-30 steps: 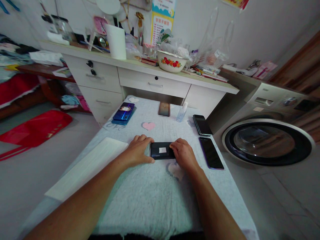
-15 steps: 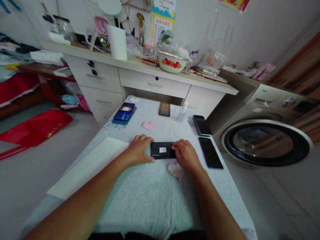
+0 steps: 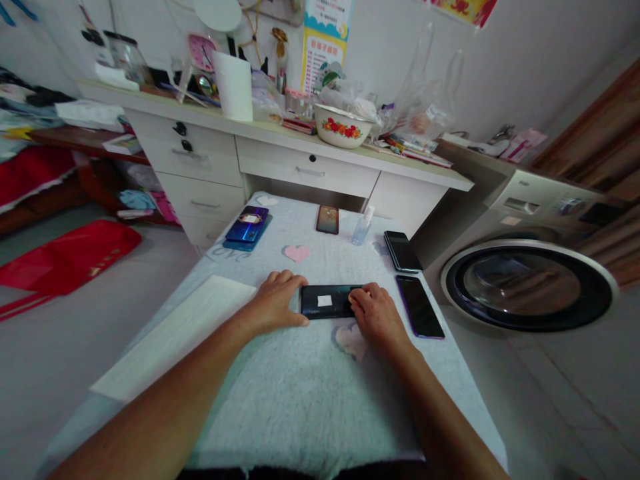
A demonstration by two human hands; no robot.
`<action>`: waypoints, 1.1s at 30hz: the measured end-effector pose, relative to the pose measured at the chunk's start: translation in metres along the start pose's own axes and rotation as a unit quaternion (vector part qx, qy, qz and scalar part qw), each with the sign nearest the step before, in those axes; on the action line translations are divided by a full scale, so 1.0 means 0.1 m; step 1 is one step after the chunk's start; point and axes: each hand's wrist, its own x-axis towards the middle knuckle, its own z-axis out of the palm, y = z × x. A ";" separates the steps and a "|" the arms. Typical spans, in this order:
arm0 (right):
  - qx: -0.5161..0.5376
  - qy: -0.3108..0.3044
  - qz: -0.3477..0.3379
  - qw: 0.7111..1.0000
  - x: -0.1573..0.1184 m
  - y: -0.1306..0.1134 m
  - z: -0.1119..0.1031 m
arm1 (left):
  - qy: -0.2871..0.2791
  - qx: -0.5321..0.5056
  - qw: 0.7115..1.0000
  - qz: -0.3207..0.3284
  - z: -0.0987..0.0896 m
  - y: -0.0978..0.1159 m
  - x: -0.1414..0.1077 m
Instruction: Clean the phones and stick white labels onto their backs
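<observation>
A dark phone (image 3: 337, 308) lies flat on the cloth-covered table, a small white sticker (image 3: 325, 301) on its back. My left hand (image 3: 280, 301) grips the phone's left end between thumb and forefinger. At the right end my right hand (image 3: 373, 308) has its fingers curled together, fingertips on the phone's back; what they may pinch is too small to make out. Right of that hand lies a purple-edged phone (image 3: 420, 307), with stacked phones (image 3: 403, 251) behind it. Blue phones (image 3: 247, 225) are stacked at the back left.
Toward the back stand a clear spray bottle (image 3: 363, 227) and a brown phone-like object (image 3: 327, 219). A long white sheet (image 3: 175, 337) lies left of my left forearm. Beyond are a white desk (image 3: 190, 187) with a flowered bowl (image 3: 343, 125) and a washing machine (image 3: 530, 220).
My right hand has shifted slightly to the right along the phone, and more of the phone's right part shows. My left hand keeps its hold.
</observation>
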 end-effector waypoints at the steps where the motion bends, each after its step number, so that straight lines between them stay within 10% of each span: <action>1: 0.005 0.003 0.005 1.000 -0.01 0.01 0.01 | -0.001 0.000 1.000 0.000 -0.01 0.01 0.00; 13: 0.058 0.065 0.085 0.993 -0.08 0.18 0.04 | -0.001 -0.005 1.000 0.001 -0.01 0.01 -0.01; 33: 0.117 0.042 -0.137 0.983 -0.05 -0.19 0.15 | -0.001 0.001 1.000 0.003 0.00 0.02 0.00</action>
